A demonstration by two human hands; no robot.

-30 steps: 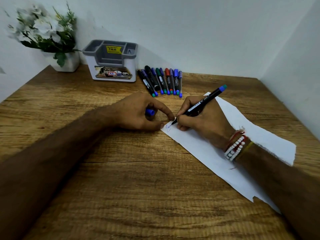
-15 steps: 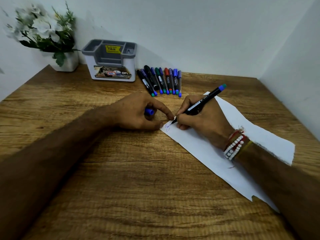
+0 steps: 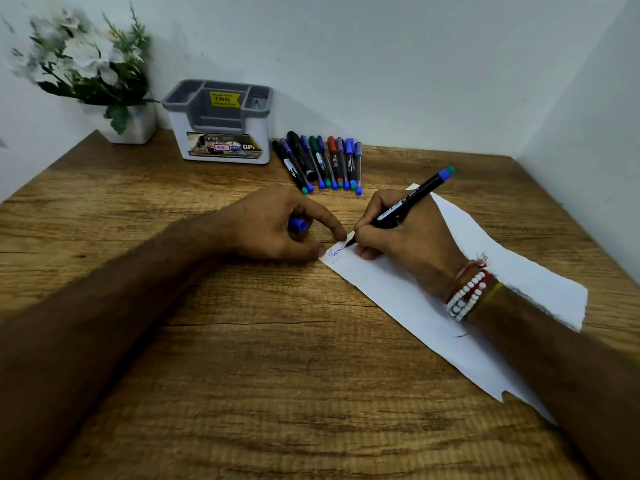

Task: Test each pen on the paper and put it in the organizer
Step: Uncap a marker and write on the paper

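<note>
My right hand [image 3: 405, 237] grips a black pen [image 3: 412, 202] with a blue and green end, its tip touching the near-left corner of a white paper strip [image 3: 391, 299]. Blue scribbles [image 3: 336, 254] lie beside the tip. My left hand [image 3: 277, 226] rests on the table with a blue pen cap [image 3: 298, 224] curled in its fingers, while its forefinger and thumb press on the paper's corner. A row of several capped pens [image 3: 322, 164] lies farther back. The grey and white organizer [image 3: 221, 123] stands at the back, left of the pens.
A white pot with white flowers [image 3: 90, 74] stands in the back left corner. The wooden table [image 3: 242, 375] meets walls at the back and right. Beaded bracelets [image 3: 467, 292] circle my right wrist.
The pen tip has moved slightly across the paper corner, adding to the blue scribble. My left hand keeps the cap and holds the paper in the same place.
</note>
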